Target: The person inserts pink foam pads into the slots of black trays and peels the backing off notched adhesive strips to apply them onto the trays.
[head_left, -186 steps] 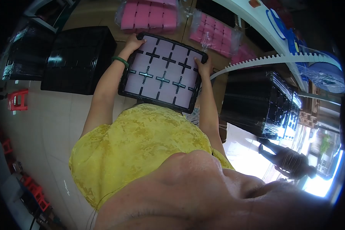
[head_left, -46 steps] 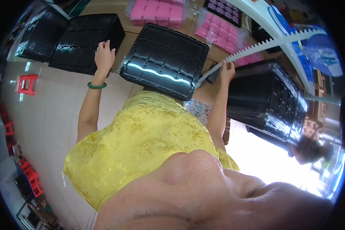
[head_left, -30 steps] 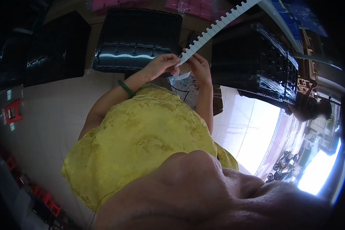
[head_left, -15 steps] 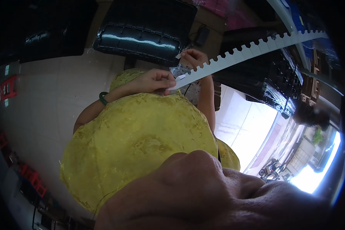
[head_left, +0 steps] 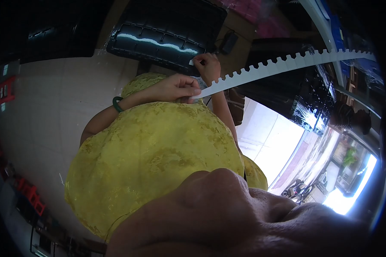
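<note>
My left hand [head_left: 180, 87], a green bracelet [head_left: 117, 104] on its wrist, pinches the near end of a long white notched strip [head_left: 261, 72]. The strip rises to the right in a curve, its toothed edge facing up. My right hand [head_left: 208, 66] is behind the strip and holds a small white piece [head_left: 191, 62] between thumb and fingertips. That piece is at the lower edge of a glossy black panel [head_left: 158, 32]; whether it touches the panel I cannot tell.
Yellow patterned clothing [head_left: 158, 150] covers my body below the hands. Right of my arm are dark wrapped panels [head_left: 287, 92]. Red stools [head_left: 5, 91] stand at the far left. A black box-like object [head_left: 229, 42] lies beyond the panel's right side. A bright doorway opens at lower right.
My right hand has moved slightly left with the small white piece, to the black panel's edge. The small white flap beside my left fingers no longer shows. The strip's far end sits lower.
</note>
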`<action>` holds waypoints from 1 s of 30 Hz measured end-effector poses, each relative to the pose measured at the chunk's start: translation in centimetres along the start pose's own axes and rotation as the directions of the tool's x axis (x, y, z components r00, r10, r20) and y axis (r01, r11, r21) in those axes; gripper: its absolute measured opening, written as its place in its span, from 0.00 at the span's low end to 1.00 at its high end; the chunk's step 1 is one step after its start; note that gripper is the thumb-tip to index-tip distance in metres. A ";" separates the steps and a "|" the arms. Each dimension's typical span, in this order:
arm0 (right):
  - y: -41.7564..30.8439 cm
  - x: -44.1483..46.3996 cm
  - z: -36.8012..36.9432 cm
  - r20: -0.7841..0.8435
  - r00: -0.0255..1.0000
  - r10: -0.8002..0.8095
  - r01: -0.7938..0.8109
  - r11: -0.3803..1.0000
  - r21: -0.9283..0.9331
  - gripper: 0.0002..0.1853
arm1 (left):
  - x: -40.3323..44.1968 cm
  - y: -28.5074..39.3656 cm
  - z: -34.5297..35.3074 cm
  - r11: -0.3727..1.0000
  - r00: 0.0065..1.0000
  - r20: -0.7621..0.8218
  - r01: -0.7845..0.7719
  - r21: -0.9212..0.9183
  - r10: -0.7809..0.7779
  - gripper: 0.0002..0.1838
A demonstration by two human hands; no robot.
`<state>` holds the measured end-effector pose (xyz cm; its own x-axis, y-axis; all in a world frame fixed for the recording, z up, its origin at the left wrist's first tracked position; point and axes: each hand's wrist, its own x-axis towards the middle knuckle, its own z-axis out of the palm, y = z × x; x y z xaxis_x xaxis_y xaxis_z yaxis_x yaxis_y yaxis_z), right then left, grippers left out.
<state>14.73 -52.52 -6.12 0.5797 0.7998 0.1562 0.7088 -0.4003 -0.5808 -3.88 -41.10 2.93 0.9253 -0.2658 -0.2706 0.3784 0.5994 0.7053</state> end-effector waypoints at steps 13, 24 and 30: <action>3.6 -4.2 -3.2 0.046 0.956 0.288 -0.283 0.878 0.387 0.07 | -0.1 0.1 -0.6 0.994 0.999 -0.042 -0.018 0.109 0.023 0.10; 7.4 -12.8 -6.2 -0.089 0.923 0.374 -0.382 0.919 -0.095 0.09 | -0.7 -1.8 1.8 0.990 0.979 -0.163 -0.110 0.083 0.122 0.12; -6.2 -6.1 -9.0 0.395 0.901 0.180 -0.432 0.298 0.851 0.09 | -0.7 -4.0 2.3 0.972 0.980 -0.164 -0.143 -0.187 0.113 0.12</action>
<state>10.41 -58.97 3.71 0.4912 0.8251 -0.2792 -0.3818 -0.0842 -0.9204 -6.11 -45.05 1.87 0.9537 -0.0692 -0.2926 0.2398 0.7619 0.6016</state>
